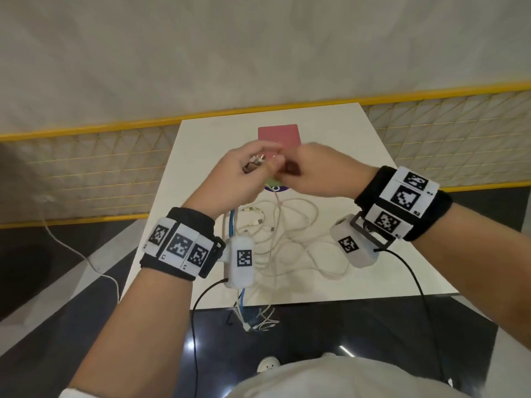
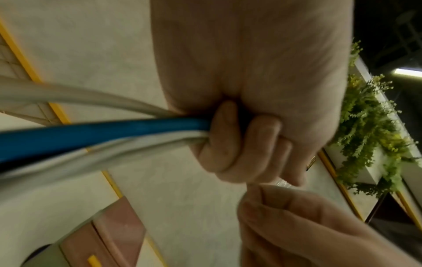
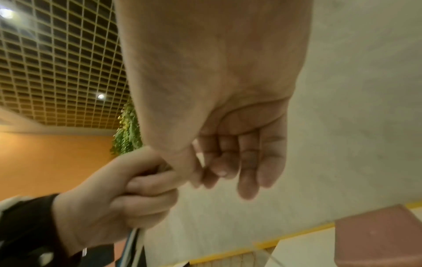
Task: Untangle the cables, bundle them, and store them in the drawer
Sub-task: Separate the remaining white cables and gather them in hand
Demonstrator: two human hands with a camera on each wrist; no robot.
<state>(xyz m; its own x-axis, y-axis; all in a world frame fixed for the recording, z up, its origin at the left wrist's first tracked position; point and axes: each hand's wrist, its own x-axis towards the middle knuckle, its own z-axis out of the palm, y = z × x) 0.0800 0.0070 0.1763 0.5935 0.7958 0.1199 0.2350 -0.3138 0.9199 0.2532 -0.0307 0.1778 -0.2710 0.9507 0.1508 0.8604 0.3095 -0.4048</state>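
White and narrow, the table (image 1: 373,196) stood against a pale wall edged by a yellow-railed mesh fence (image 1: 86,168). Across its near half sprawled a loose tangle of white cables (image 1: 287,239), some strands trailing over the front edge. A pink box (image 1: 278,135) sat at the far end, probably the drawer unit meant for storage, though that could not be confirmed.

Both hands were raised above the tangle, likely so the gathered strands could hang free and part. The left hand (image 2: 246,112) was clenched in a fist round a bunch of cables, a blue cable (image 2: 102,133) among the white ones, with connector ends (image 1: 254,163) poking out past the knuckles. The right hand (image 3: 219,112) met it fingertip to fingertip, thumb and forefinger seemingly pinching something small at the fist, the other fingers hanging relaxed; what it nipped was too blurred to make out.
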